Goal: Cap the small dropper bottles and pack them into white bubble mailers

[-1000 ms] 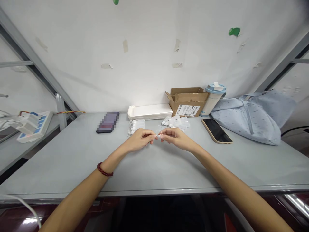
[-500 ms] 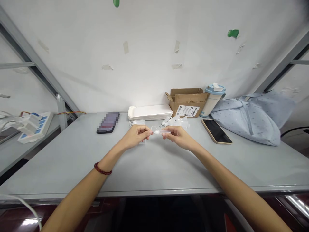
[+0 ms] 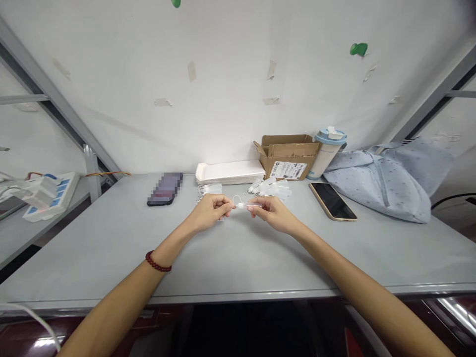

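Both hands meet over the middle of the grey table [image 3: 241, 258]. My left hand [image 3: 210, 212] is pinched closed on one end of a small white part with a thin looped cord [image 3: 238, 202]. My right hand [image 3: 270, 213] pinches its other end, a small clear sleeve-like piece [image 3: 255, 204]. Just behind the hands lie two little heaps of similar items: white corded pieces [image 3: 210, 189] on the left and clear pieces [image 3: 271, 187] on the right. A dark red bead bracelet [image 3: 158, 262] circles my left wrist.
A dark phone [image 3: 165, 189] lies back left, a second phone [image 3: 333, 201] face up at right. Against the wall stand a white flat tray stack [image 3: 230, 172], an open cardboard box [image 3: 287, 156], a blue-lidded cup [image 3: 327, 152] and a pale blue bag [image 3: 390, 178]. A power strip [image 3: 48, 196] sits far left.
The hands have drawn slightly apart and lifted a little toward the heaps; the white part and clear piece now show between the fingertips. In the last half second little has moved.
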`<state>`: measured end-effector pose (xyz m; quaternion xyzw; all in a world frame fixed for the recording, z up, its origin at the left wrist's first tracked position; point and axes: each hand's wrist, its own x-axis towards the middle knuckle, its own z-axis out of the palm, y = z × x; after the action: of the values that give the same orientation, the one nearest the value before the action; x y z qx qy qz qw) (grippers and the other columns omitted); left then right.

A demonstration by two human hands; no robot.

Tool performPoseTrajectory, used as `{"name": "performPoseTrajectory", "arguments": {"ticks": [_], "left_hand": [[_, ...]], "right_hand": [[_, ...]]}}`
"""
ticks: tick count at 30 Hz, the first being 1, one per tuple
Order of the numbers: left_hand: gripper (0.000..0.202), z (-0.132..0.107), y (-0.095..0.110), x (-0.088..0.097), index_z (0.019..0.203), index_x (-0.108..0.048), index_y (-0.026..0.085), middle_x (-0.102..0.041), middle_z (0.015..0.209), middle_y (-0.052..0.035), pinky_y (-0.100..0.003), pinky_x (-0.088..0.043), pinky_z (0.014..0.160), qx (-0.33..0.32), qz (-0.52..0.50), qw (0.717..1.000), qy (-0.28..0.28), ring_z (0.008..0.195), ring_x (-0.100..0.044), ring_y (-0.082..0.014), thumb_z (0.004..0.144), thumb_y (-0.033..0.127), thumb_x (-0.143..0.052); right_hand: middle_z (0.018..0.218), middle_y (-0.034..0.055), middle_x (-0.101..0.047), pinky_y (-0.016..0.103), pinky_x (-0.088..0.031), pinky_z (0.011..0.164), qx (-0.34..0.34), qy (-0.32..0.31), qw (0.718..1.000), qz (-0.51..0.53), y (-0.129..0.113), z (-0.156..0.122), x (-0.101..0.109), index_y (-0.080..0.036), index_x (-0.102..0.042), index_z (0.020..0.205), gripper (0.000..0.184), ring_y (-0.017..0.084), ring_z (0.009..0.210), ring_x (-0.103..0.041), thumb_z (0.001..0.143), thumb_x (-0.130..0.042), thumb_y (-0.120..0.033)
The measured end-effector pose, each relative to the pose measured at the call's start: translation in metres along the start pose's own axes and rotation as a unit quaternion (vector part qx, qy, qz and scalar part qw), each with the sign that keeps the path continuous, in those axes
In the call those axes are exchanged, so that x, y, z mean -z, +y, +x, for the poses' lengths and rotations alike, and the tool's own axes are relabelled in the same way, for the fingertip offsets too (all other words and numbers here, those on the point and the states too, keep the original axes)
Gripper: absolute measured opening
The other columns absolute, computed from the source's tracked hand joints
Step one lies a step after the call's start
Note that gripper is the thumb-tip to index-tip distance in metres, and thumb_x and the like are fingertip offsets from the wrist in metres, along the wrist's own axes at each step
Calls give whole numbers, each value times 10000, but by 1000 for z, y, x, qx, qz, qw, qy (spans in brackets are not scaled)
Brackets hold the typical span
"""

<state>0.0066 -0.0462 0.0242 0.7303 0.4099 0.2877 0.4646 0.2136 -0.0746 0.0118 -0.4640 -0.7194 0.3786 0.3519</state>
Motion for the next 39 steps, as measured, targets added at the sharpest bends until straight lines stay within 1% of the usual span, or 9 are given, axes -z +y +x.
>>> {"name": "performPoseTrajectory", "arguments": {"ticks": [8, 19, 21, 24, 28, 31, 34, 37, 39], "left_hand": [[250, -1, 1, -1, 629, -568, 145, -518, 566, 22, -199, -348, 498, -3, -3, 1000, -6, 504, -421, -75, 781, 344, -579], [242, 1, -3, -2, 651, -570, 149, -517, 569, 19, -211, -345, 503, -2, 2, 1000, -16, 506, -420, -81, 783, 352, -565], [253, 1, -3, -2, 656, -573, 150, -526, 579, 14, -213, -351, 503, -4, -1, 1000, -17, 509, -425, -83, 779, 371, -568], [270, 1, 0, 1, 660, -581, 150, -543, 596, 6, -213, -364, 502, -7, -6, 1000, -23, 512, -437, -84, 769, 397, -582], [277, 1, 4, 16, 662, -594, 145, -549, 600, -2, -210, -362, 479, -2, 2, 1000, -26, 508, -449, -84, 754, 406, -608], [274, 2, 3, 35, 664, -601, 142, -553, 601, -5, -212, -365, 481, 9, 19, 1000, 13, 505, -447, -82, 749, 402, -619], [277, 1, -1, 55, 640, -604, 146, -564, 612, -14, -219, -384, 501, 22, 42, 998, 44, 525, -458, -89, 738, 403, -632], [271, 1, -8, 70, 628, -617, 152, -583, 630, -21, -220, -392, 510, 32, 59, 997, 46, 540, -471, -95, 729, 402, -644], [264, 2, -12, 76, 625, -625, 156, -587, 624, -20, -215, -388, 508, 46, 70, 996, 40, 543, -475, -96, 729, 397, -647]], "right_hand": [[549, -38, -458, 229, -253, 478, 4, 4, 1000, -10, 1, -1, -2, -143, -622, 699, 298, 68, 484, -324, 835, -542, -396], [596, -15, -536, 228, -277, 483, 4, 4, 1000, -30, 3, 0, -1, -139, -653, 759, 296, 71, 487, -336, 835, -538, -401], [615, -10, -553, 229, -290, 492, 3, 1, 1000, -30, 3, 0, 0, -138, -656, 764, 295, 72, 496, -353, 838, -536, -398], [675, 5, -598, 231, -324, 521, 17, 0, 1000, -19, 3, 1, 0, -144, -670, 854, 282, 86, 544, -422, 843, -537, -392], [781, 33, -654, 245, -389, 575, 34, 6, 999, -13, 5, 3, 1, -155, -664, 964, 298, 123, 653, -530, 836, -553, -401], [902, 61, -673, 267, -435, 634, 46, 65, 995, -68, 13, 7, 6, -161, -646, 971, 257, 156, 765, -585, 838, -550, -359], [967, 82, -660, 301, -453, 701, 53, 125, 976, -168, 26, 12, 17, -169, -626, 952, 187, 185, 846, -590, 844, -534, -291], [1013, 97, -637, 363, -433, 840, 67, 161, 949, -263, 39, 16, 28, -176, -615, 948, 152, 230, 974, -558, 843, -532, -247], [1030, 109, -621, 392, -414, 885, 71, 173, 935, -302, 46, 17, 33, -169, -610, 963, 158, 253, 1017, -533, 841, -528, -224]]}}
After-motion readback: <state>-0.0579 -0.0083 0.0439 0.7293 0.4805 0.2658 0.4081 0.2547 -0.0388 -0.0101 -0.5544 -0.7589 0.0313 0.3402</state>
